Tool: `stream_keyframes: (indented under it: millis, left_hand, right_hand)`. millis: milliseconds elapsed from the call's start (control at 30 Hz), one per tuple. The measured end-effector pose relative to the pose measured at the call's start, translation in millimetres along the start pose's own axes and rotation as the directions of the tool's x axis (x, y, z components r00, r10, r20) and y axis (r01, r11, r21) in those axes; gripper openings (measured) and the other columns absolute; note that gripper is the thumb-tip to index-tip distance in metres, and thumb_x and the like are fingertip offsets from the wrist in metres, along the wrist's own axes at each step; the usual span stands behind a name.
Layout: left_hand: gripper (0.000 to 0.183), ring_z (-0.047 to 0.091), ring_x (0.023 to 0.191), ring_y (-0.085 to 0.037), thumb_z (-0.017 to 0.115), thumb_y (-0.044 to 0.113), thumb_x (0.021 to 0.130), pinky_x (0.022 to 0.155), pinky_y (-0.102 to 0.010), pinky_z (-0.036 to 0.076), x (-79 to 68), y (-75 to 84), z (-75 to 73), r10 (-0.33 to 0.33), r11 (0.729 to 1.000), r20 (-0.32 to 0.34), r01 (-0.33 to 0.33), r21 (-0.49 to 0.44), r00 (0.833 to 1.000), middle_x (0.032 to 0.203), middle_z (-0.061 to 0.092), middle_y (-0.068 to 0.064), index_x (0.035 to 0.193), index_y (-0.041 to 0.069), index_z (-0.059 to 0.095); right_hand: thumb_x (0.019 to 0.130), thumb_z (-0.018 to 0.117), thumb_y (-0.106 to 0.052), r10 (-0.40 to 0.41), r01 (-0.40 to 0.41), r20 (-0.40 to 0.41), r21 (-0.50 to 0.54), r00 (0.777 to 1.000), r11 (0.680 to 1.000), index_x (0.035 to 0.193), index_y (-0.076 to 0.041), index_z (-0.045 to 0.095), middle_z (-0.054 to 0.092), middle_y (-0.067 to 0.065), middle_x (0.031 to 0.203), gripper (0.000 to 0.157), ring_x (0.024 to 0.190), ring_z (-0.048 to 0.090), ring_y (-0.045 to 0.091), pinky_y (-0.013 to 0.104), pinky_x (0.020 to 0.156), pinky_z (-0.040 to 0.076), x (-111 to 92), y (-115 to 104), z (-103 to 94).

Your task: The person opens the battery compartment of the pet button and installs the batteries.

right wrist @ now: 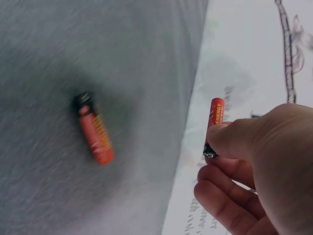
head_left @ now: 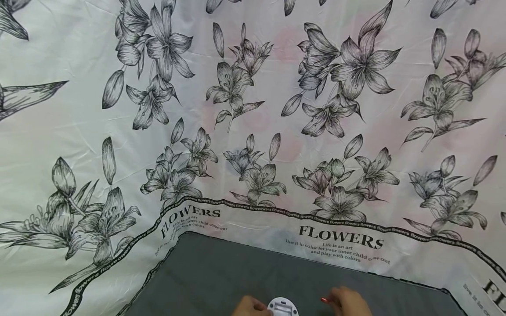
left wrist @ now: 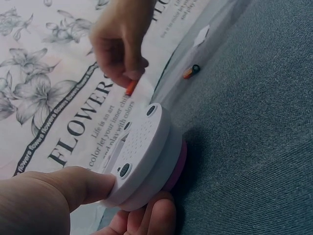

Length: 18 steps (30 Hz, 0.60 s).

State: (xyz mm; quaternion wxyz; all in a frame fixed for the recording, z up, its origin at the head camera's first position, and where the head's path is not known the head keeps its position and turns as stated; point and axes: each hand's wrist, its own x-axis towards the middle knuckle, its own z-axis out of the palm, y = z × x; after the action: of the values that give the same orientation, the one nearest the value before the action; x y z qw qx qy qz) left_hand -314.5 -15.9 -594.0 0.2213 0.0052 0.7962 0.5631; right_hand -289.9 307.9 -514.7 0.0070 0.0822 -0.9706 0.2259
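Now, battery (right wrist: 218, 110) in right hand (right wrist: 266, 159)

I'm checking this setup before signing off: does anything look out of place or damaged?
Nothing looks damaged or spilled. A loose battery lies on the grey cloth and the white device has an uncovered recess, but neither seems odd while the right hand pinches a second battery.
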Motion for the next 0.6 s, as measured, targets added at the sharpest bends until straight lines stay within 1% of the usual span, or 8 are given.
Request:
stream_keyframes:
  millis: [100,233,333,400,467,500,533,600]
  left_hand:
    - [0.022,0.073,0.081,-0.024,0.078,0.024,0.098,0.076,-0.047,0.061,-7.3,6.9,-0.3,-0.006,1.0,-0.004,0.006,0.009,1.0,0.087,0.077,-0.01,0.097,0.002,0.081]
    - [0.022,0.073,0.081,-0.023,0.079,0.025,0.097,0.075,-0.044,0.061,-3.4,1.9,-1.0,-0.002,1.0,0.004,0.002,-0.011,1.0,0.087,0.077,-0.008,0.096,0.003,0.081]
    - [0.021,0.073,0.08,-0.022,0.078,0.024,0.097,0.075,-0.044,0.061,-7.3,5.0,-0.8,-0.002,1.0,-0.003,0.001,-0.012,1.0,0.087,0.077,-0.008,0.096,0.003,0.081]
    - [0.021,0.073,0.08,-0.022,0.078,0.023,0.098,0.076,-0.046,0.061,-10.2,8.0,-0.4,-0.006,1.0,-0.008,0.005,-0.011,1.0,0.087,0.077,-0.008,0.097,0.002,0.081]
    - [0.022,0.073,0.081,-0.022,0.078,0.024,0.098,0.076,-0.046,0.061,-4.2,2.6,0.2,-0.001,1.0,-0.006,0.001,-0.019,1.0,0.087,0.077,-0.008,0.097,0.002,0.081]
    - [0.023,0.073,0.081,-0.022,0.079,0.026,0.097,0.076,-0.045,0.061,1.9,-3.2,0.2,0.004,1.0,-0.002,-0.004,-0.027,1.0,0.087,0.077,-0.008,0.097,0.003,0.081]
    - [0.024,0.073,0.081,-0.022,0.08,0.027,0.097,0.076,-0.045,0.061,9.9,-10.2,0.3,0.008,0.999,0.005,-0.008,-0.033,1.0,0.087,0.077,-0.008,0.096,0.004,0.081]
    - [0.026,0.074,0.081,-0.022,0.083,0.031,0.095,0.075,-0.044,0.061,27.8,-26.1,0.9,0.02,0.999,0.014,-0.019,-0.044,1.0,0.087,0.078,-0.007,0.096,0.006,0.082]
  right_hand:
    - [0.092,0.084,-0.005,-0.115,0.115,-0.031,0.015,0.993,0.993,0.088,-0.014,0.077,0.061,-0.005,0.079,0.012,0.066,0.051,0.004,0.029,0.06,0.046,-1.3,-9.5,-3.8]
    - [0.092,0.083,-0.003,-0.256,0.257,-0.07,0.007,0.964,0.966,0.089,-0.016,0.078,0.062,-0.011,0.082,0.014,0.068,0.05,-0.003,0.027,0.059,0.046,-2.0,-20.2,-6.4]
    - [0.091,0.082,-0.002,-0.314,0.315,-0.083,-0.008,0.946,0.949,0.089,-0.018,0.078,0.061,-0.014,0.082,0.017,0.069,0.048,-0.005,0.026,0.059,0.044,-2.0,-31.3,-6.3]
    - [0.091,0.082,-0.001,-0.331,0.332,-0.075,0.002,0.941,0.943,0.09,-0.017,0.079,0.061,-0.015,0.083,0.017,0.069,0.046,-0.005,0.026,0.058,0.043,-0.4,-38.3,-4.7]
    - [0.093,0.081,-0.002,-0.343,0.345,-0.049,0.034,0.938,0.938,0.092,-0.016,0.08,0.062,-0.012,0.084,0.014,0.069,0.047,-0.004,0.026,0.058,0.043,4.5,-39.5,0.3]
    - [0.094,0.081,-0.004,-0.344,0.345,-0.03,0.065,0.938,0.936,0.093,-0.017,0.081,0.063,-0.012,0.084,0.013,0.069,0.047,-0.003,0.027,0.058,0.043,8.1,-37.7,4.1]
    - [0.096,0.08,-0.006,-0.363,0.363,-0.019,0.084,0.932,0.928,0.094,-0.017,0.081,0.063,-0.011,0.085,0.01,0.069,0.048,-0.002,0.027,0.058,0.043,12.5,-32.5,10.4]
    - [0.1,0.079,-0.012,-0.42,0.418,-0.009,0.11,0.908,0.902,0.097,-0.019,0.082,0.064,-0.011,0.086,0.008,0.07,0.049,-0.002,0.03,0.055,0.043,27.2,-14.0,28.8]
